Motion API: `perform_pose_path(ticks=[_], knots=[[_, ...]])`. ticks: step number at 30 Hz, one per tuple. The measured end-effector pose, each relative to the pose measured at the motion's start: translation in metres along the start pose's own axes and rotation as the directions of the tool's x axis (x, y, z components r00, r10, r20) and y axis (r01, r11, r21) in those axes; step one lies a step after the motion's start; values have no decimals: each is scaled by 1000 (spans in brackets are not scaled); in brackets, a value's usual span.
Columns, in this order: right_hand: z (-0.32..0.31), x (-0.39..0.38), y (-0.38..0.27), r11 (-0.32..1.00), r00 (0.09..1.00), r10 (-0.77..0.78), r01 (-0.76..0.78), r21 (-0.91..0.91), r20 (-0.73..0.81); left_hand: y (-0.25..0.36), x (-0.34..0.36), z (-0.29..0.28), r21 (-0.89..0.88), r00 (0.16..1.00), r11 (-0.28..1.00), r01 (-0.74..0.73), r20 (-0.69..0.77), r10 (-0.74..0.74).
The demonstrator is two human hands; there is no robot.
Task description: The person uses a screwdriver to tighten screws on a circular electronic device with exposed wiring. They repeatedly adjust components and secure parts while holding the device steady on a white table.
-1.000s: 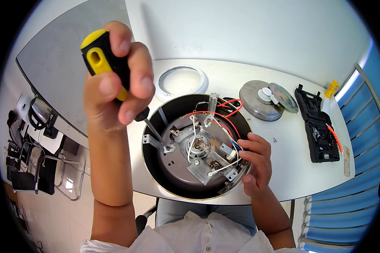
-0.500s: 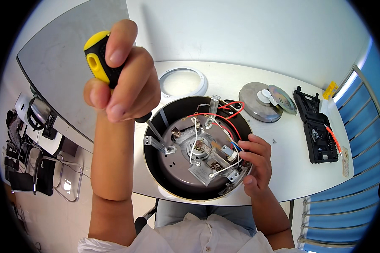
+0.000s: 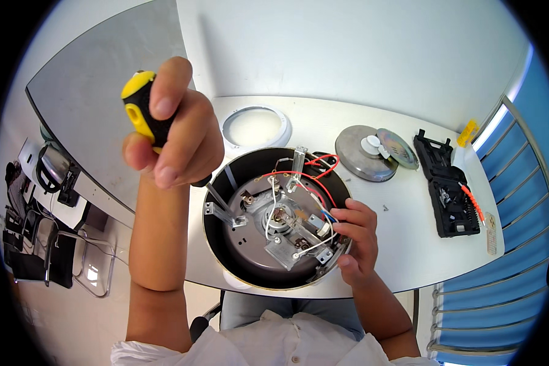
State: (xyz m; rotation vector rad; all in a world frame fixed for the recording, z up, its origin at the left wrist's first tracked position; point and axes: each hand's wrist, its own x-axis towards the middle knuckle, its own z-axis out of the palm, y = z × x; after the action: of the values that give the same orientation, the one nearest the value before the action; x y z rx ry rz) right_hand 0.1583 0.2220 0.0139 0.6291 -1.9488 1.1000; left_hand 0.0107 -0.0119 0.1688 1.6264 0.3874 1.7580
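My left hand (image 3: 189, 140) is wrapped round the black-and-yellow handle of a screwdriver (image 3: 141, 107), raised over the left side of an opened rice cooker body (image 3: 210, 256). The screwdriver's shaft slants down to a metal bracket (image 3: 222, 215) inside the cooker; its tip is hard to make out there. With its fingers over the right rim, my right hand (image 3: 361, 241) grips the cooker body beside the wires. Inside are a round metal plate (image 3: 253, 247), red wires (image 3: 308, 177), white wires (image 3: 316, 249) and another upright bracket (image 3: 298, 161).
Behind the cooker lies a white ring-shaped cover (image 3: 256, 127). To its right are a round metal plate with a white centre (image 3: 363, 161), a disc (image 3: 398, 148) and a black tool case (image 3: 448, 189). Loose screws (image 3: 385, 208) lie between. Metal railing (image 3: 494, 293) borders the right.
The view has shifted slightly, so the table's things sit a little further left. My left hand with the screwdriver appears lower, and my right hand stays at the cooker's rim.
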Motion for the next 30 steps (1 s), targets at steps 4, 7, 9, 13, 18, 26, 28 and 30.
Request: perform_pose_path(ticks=[4, 7, 9, 13, 18, 26, 28, 30], knots=[[3, -1, 0, 1000, 1000, -15, 15, 7, -12, 6, -6, -1, 176, 988, 984, -36, -139, 62], [2, -1, 0, 1000, 1000, -20, 20, 3, -7, 16, -5, -4, 282, 978, 958, -60, -174, 112], [3, -2, 0, 1000, 1000, -26, 26, 8, -2, 35, 0, 4, 340, 968, 935, -104, -180, 173], [1, -1, -1, 1000, 1000, -27, 27, 4, 0, 41, 11, 44, 488, 870, 857, -163, -339, 359], [2, -1, -5, 999, 1000, 11, -11, 32, -2, 6, 28, 86, 580, 836, 814, 9, -451, 312], [-34, 53, -46, 923, 977, 97, -16, 385, -190, -44, 101, 98, 790, 933, 611, -47, -184, 309], [-44, 75, -79, 927, 948, 124, -6, 374, -293, -72, 130, 102, 893, 920, 436, -111, -73, 384], [-42, 96, -97, 909, 925, 149, 11, 416, -350, -82, 136, 107, 928, 914, 360, -100, -58, 402]])
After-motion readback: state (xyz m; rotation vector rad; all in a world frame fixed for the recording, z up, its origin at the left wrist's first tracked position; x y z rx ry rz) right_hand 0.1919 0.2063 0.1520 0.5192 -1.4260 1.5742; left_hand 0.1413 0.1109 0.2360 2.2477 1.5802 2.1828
